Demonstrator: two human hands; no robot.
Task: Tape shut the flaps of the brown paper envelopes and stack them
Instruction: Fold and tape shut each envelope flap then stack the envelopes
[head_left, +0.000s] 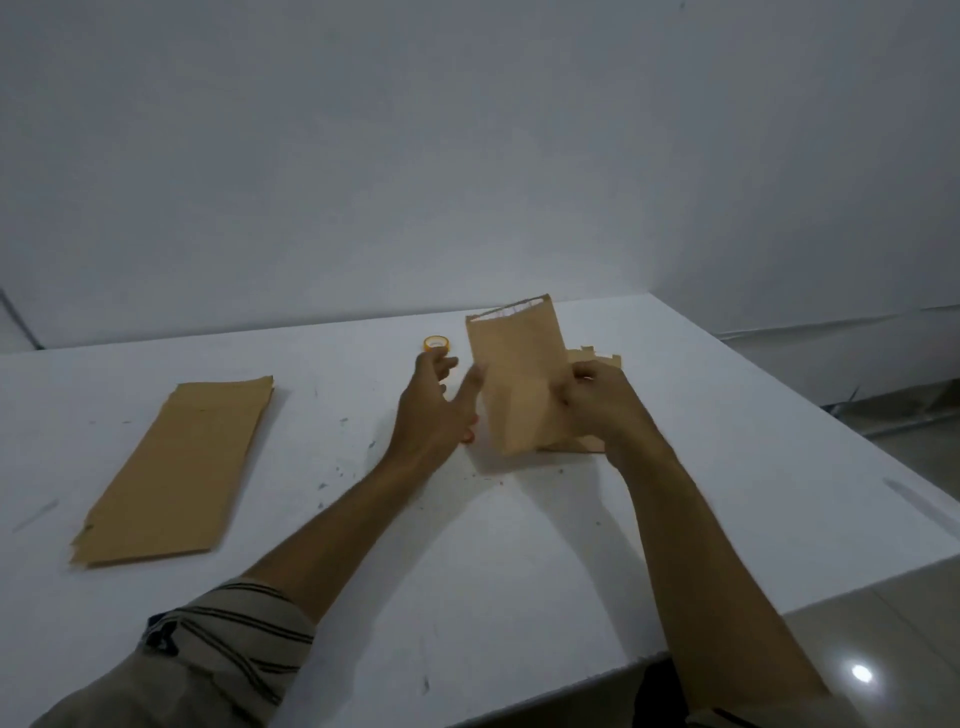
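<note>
My right hand (597, 405) grips the right edge of a brown paper envelope (514, 374) and holds it upright above the white table (363, 519), its open mouth at the top. My left hand (436, 400) is spread open just left of the envelope, the thumb touching its left edge. A stack of brown envelopes (176, 473) lies flat at the left. More envelopes (592, 358) lie behind my right hand, mostly hidden. A small yellow tape roll (435, 343) sits beyond my left fingertips.
A small orange object (470, 435) peeks out below my left hand. The table's right edge runs diagonally towards a tiled floor (909, 597). A plain white wall stands behind the table.
</note>
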